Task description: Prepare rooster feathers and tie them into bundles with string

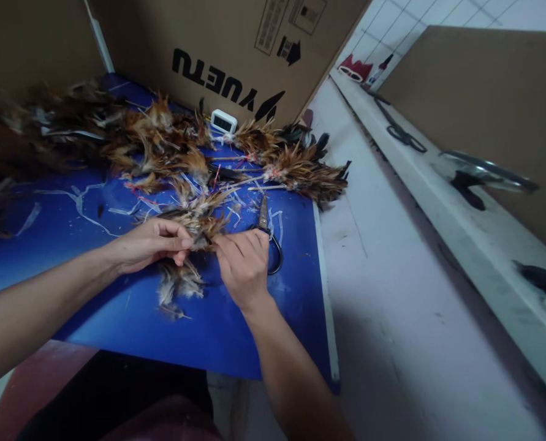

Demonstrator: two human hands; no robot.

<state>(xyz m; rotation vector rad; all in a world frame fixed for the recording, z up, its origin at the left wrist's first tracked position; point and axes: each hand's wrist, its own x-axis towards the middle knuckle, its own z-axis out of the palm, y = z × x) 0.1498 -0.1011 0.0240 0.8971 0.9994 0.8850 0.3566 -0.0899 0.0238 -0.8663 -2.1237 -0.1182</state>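
Note:
Over the blue table my left hand is closed, thumb and forefinger pinching small grey-brown feathers. Close on its right, my right hand is closed with its fingertips at the same feathers; its palm side is hidden. Just beyond both hands lie loose brown feathers. Fluffy grey feathers rest on the table below my left hand. Black-handled scissors lie beside my right hand, blades pointing away, partly covered by it.
Tied feather bundles lie at the far right, and a large feather heap spreads across the left. A small white digital clock stands before a cardboard box. Clear plastic strips are scattered about. More scissors lie on the ledge at right.

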